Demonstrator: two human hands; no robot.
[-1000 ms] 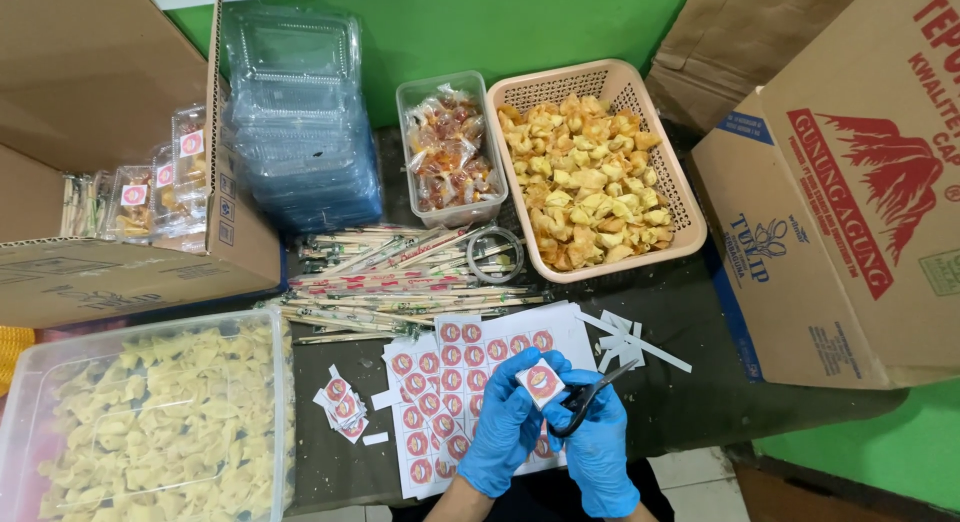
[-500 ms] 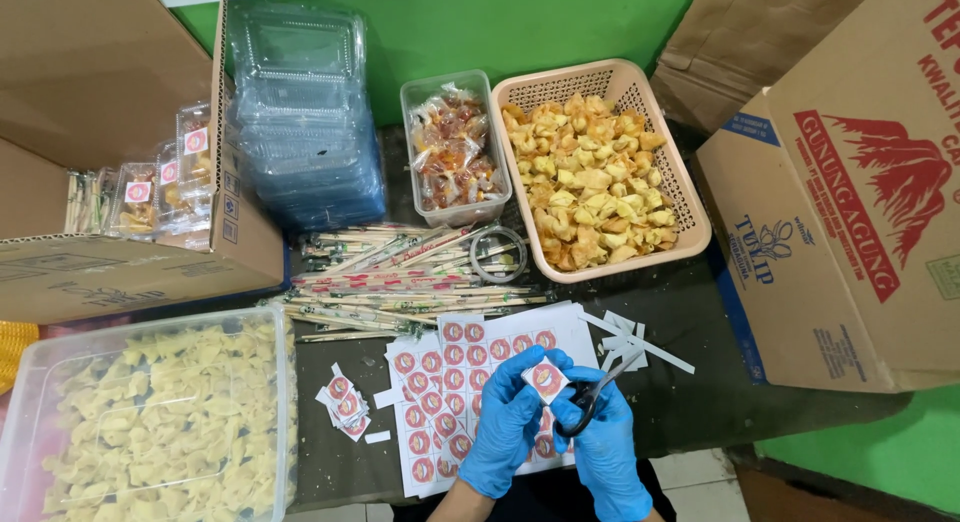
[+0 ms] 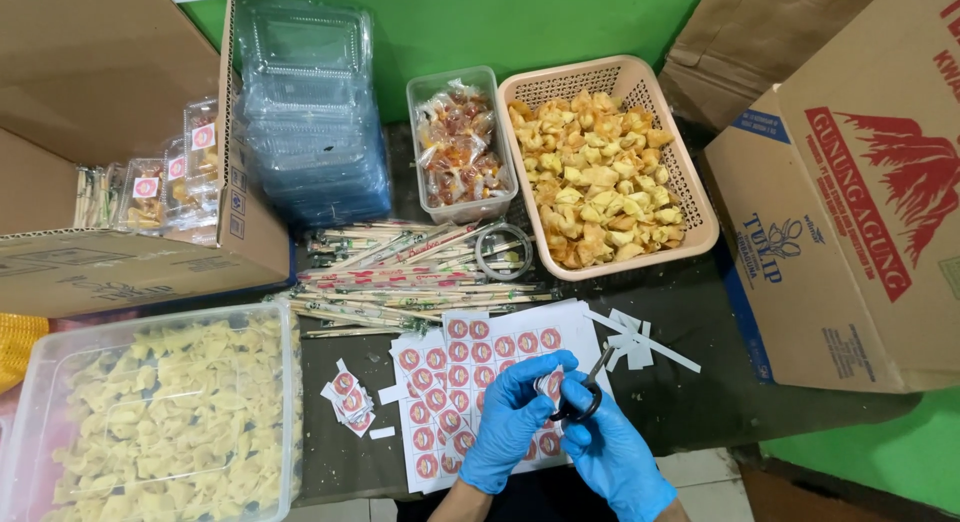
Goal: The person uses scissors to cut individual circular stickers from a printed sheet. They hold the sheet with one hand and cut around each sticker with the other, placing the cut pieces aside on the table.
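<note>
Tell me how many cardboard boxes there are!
3. One open box lies on its side at the left, holding packed snacks. A big printed box sits at the right. A plain brown box is behind it, partly cut off, so more could be hidden.

Bright blue gloves are seen on the left hand (image 3: 510, 422) and the right hand (image 3: 610, 452). Black handles are shown on the scissors (image 3: 583, 397). The label sheet (image 3: 480, 382) is printed white, patterned with rows of round red-and-white stickers. A dark, near-black counter (image 3: 700, 392) is seen under white paper strips (image 3: 640, 342). Golden-yellow fried snacks are heaped in a pale pink latticed basket (image 3: 690, 182). Paler yellow pieces are seen through a clear tub (image 3: 290, 402). Orange-brown sachets are packed in a clear box (image 3: 460, 147). Brown cardboard (image 3: 870, 212) is marked in red and blue, against a green wall (image 3: 540, 22).
</note>
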